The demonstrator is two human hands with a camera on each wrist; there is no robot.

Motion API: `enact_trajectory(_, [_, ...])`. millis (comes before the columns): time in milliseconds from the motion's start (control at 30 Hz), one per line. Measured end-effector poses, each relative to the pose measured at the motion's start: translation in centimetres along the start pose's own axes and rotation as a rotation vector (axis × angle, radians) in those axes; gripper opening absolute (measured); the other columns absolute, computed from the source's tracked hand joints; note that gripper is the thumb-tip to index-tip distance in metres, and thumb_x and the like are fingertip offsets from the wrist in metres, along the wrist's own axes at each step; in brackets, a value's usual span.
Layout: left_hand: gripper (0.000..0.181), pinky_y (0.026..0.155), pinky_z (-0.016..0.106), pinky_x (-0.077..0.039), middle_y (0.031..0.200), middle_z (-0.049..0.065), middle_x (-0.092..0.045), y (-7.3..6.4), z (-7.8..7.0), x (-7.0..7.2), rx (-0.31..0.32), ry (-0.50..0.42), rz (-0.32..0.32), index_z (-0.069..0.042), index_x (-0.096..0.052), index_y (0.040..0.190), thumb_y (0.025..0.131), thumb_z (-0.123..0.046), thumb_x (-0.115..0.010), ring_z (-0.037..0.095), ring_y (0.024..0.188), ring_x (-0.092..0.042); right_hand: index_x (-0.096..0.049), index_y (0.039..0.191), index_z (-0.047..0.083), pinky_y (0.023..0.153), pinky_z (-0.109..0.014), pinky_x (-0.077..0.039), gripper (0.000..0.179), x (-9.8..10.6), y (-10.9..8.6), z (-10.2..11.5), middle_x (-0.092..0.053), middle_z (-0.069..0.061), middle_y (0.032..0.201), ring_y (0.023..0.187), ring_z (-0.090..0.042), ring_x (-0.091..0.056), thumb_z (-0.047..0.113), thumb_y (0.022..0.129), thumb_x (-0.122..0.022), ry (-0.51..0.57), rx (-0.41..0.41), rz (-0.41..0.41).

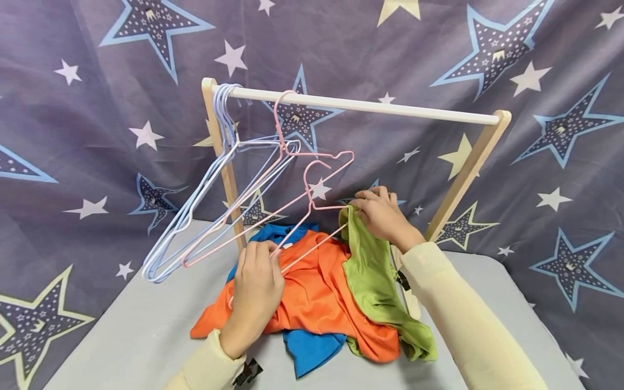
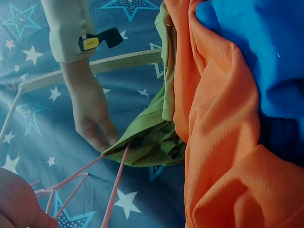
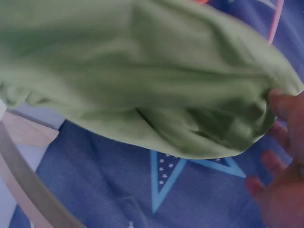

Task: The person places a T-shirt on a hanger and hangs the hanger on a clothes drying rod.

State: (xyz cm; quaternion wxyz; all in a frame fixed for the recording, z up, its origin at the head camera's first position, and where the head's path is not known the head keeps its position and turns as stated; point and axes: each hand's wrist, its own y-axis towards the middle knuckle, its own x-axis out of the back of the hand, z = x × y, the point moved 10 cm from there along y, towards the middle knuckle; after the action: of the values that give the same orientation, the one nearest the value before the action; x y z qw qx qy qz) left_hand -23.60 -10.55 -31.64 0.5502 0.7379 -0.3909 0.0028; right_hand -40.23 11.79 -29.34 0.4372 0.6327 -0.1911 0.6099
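Observation:
My left hand (image 1: pixel 258 290) grips a pink hanger (image 1: pixel 311 205) by its left part, low over the clothes. The hanger is tilted, its hook pointing up. At its far right end my right hand (image 1: pixel 385 216) pinches the edge of a green garment (image 1: pixel 368 271), which drapes down from there. In the left wrist view, the hanger (image 2: pixel 115 185) runs into the opening of the green cloth (image 2: pixel 147 128). The right wrist view has the thumb and a fingertip of the right hand (image 3: pixel 289 156) at the cloth's edge. An orange garment (image 1: pixel 307 292) lies beneath the hanger.
A rack with a white rail (image 1: pixel 370 105) and wooden posts stands behind. Several blue and white hangers (image 1: pixel 170 233) hang at its left end, beside another pink hanger (image 1: pixel 278 116). Blue cloth (image 1: pixel 312 346) shows under the orange garment on the grey surface (image 1: pixel 141 309).

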Motion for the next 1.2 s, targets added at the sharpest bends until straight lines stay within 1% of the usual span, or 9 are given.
enact_trajectory(67, [0.007, 0.069, 0.043, -0.049, 0.086, 0.015, -0.054, 0.0, 0.1, 0.0, -0.004, 0.005, -0.003, 0.004, -0.061, 0.097, 0.097, -0.002, -0.066, 0.033, 0.08, -0.053, -0.074, 0.118, 0.011, 0.096, -0.054, -0.041, 0.02, -0.3, 0.0, 0.0, -0.07, -0.01, 0.122, 0.118, -0.034, -0.056, 0.016, 0.104, -0.06, 0.013, 0.039, 0.01])
enact_trajectory(167, [0.007, 0.07, 0.043, -0.049, 0.086, 0.015, -0.054, -0.1, 0.1, 0.0, -0.011, 0.016, -0.005, 0.004, -0.062, 0.097, 0.096, 0.0, -0.067, 0.033, 0.079, -0.052, -0.072, 0.098, 0.011, 0.087, -0.047, -0.049, 0.015, -0.5, 0.0, 0.4, -0.072, -0.005, 0.094, 0.096, -0.028, -0.067, 0.015, 0.105, -0.059, 0.071, 0.1, -0.005])
enact_trajectory(233, [0.007, 0.07, 0.043, -0.049, 0.086, 0.016, -0.054, -0.2, 0.2, 0.0, -0.015, 0.023, -0.007, 0.004, -0.062, 0.097, 0.096, 0.0, -0.067, 0.033, 0.079, -0.052, -0.07, 0.091, 0.014, 0.082, -0.044, -0.051, 0.018, -0.6, 0.1, 0.7, -0.069, -0.002, 0.085, 0.088, -0.024, -0.067, 0.014, 0.105, -0.058, 0.089, 0.112, -0.016])
enact_trajectory(433, [0.008, 0.07, 0.044, -0.049, 0.086, 0.016, -0.054, -0.1, 0.2, 0.1, -0.019, 0.029, -0.027, 0.005, -0.061, 0.097, 0.096, -0.002, -0.067, 0.035, 0.079, -0.052, -0.072, 0.096, 0.014, 0.08, -0.045, -0.053, 0.017, -0.4, 0.3, 1.5, -0.072, -0.002, 0.09, 0.085, -0.023, -0.069, 0.016, 0.105, -0.058, 0.096, 0.1, -0.066])
enact_trajectory(633, [0.006, 0.07, 0.042, -0.048, 0.087, 0.016, -0.055, 0.2, -0.2, -0.5, -0.023, 0.035, 0.005, 0.004, -0.062, 0.098, 0.098, -0.002, -0.064, 0.033, 0.078, -0.051, -0.072, 0.103, 0.01, 0.081, -0.046, -0.055, 0.013, -0.1, 0.5, 2.8, -0.073, -0.005, 0.094, 0.089, -0.026, -0.071, 0.014, 0.104, -0.06, 0.102, 0.135, -0.11])
enact_trajectory(767, [0.007, 0.071, 0.042, -0.047, 0.087, 0.016, -0.054, 0.4, -0.5, -0.8, -0.03, 0.048, -0.002, 0.004, -0.062, 0.098, 0.098, -0.003, -0.065, 0.033, 0.077, -0.051, -0.072, 0.107, 0.009, 0.081, -0.046, -0.055, 0.014, 0.3, 0.5, 3.6, -0.074, -0.006, 0.098, 0.092, -0.026, -0.072, 0.015, 0.104, -0.061, 0.104, 0.156, -0.145])
enact_trajectory(933, [0.007, 0.07, 0.042, -0.048, 0.087, 0.016, -0.054, 0.6, -0.7, -1.2, -0.029, 0.051, -0.007, 0.003, -0.061, 0.098, 0.097, -0.002, -0.066, 0.033, 0.077, -0.05, -0.073, 0.113, 0.007, 0.086, -0.044, -0.056, 0.017, 1.0, 0.6, 4.8, -0.075, -0.007, 0.103, 0.096, -0.026, -0.071, 0.015, 0.104, -0.061, 0.111, 0.187, -0.172])
enact_trajectory(1067, [0.004, 0.07, 0.042, -0.048, 0.088, 0.016, -0.054, 0.8, -1.0, -1.5, -0.025, 0.044, 0.01, 0.003, -0.062, 0.098, 0.097, 0.0, -0.064, 0.032, 0.077, -0.05, -0.073, 0.115, 0.006, 0.091, -0.044, -0.055, 0.019, 1.4, 0.7, 5.4, -0.075, -0.009, 0.107, 0.101, -0.027, -0.071, 0.014, 0.103, -0.062, 0.101, 0.181, -0.18])
enact_trajectory(1200, [0.005, 0.07, 0.041, -0.046, 0.087, 0.016, -0.054, 0.9, -1.3, -1.8, -0.024, 0.039, 0.018, 0.003, -0.061, 0.098, 0.099, -0.002, -0.063, 0.032, 0.076, -0.049, -0.073, 0.116, 0.004, 0.092, -0.045, -0.055, 0.019, 1.7, 0.7, 6.4, -0.075, -0.01, 0.109, 0.103, -0.028, -0.071, 0.013, 0.103, -0.061, 0.106, 0.183, -0.193])
